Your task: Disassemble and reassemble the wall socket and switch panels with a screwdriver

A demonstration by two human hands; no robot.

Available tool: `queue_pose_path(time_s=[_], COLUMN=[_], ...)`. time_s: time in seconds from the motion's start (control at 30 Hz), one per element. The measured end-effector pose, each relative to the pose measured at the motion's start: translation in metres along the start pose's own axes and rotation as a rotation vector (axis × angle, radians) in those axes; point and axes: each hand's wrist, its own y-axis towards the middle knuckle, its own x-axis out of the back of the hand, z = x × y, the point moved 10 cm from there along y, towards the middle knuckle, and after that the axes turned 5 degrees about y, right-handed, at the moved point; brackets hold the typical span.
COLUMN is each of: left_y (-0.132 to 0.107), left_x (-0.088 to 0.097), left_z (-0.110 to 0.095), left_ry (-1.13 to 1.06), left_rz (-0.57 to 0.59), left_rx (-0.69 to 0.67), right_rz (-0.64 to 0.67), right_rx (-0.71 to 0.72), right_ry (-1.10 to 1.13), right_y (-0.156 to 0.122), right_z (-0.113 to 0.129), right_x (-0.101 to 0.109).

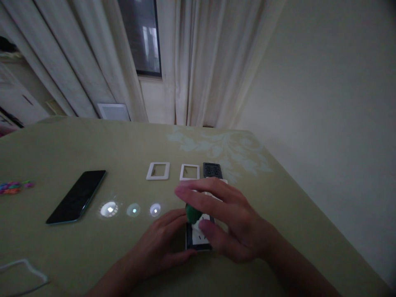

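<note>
A wall socket [199,237] with a white face and a dark surround lies on the table in front of me. My left hand [161,239] grips it from the left, the thumb along its near edge and the fingers at its far left side. Over the socket, my right hand [232,218] has thumb and fingers around a green rounded handle [193,213], which looks like a screwdriver's seen end-on. Its shaft and tip are hidden. Just beyond are two white frames [158,171] [189,166], with small thin pieces inside their openings, and a dark plate [212,170]. A pale part behind my right hand is mostly covered.
A black phone [77,198] lies on the left of the table [123,144]. Farther left is a cluster of small colourful pieces [14,187]. A white cable [26,264] curves at the near left corner. Curtains [198,62] hang behind, and a wall [334,123] borders the right.
</note>
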Motion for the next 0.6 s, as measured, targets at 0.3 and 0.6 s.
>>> queue_pose_path(time_s=[0.3, 0.6], left_y=[-0.002, 0.002], left_x=[-0.005, 0.003], left_z=[0.002, -0.009], left_ry=[0.025, 0.036], left_rz=[0.037, -0.052], left_rx=[-0.004, -0.071], right_rz=[-0.012, -0.055], right_rx=[-0.019, 0.071], right_ry=[-0.001, -0.091], right_y=[-0.001, 0.002], right_z=[-0.002, 0.011], right_x=[0.001, 0.003])
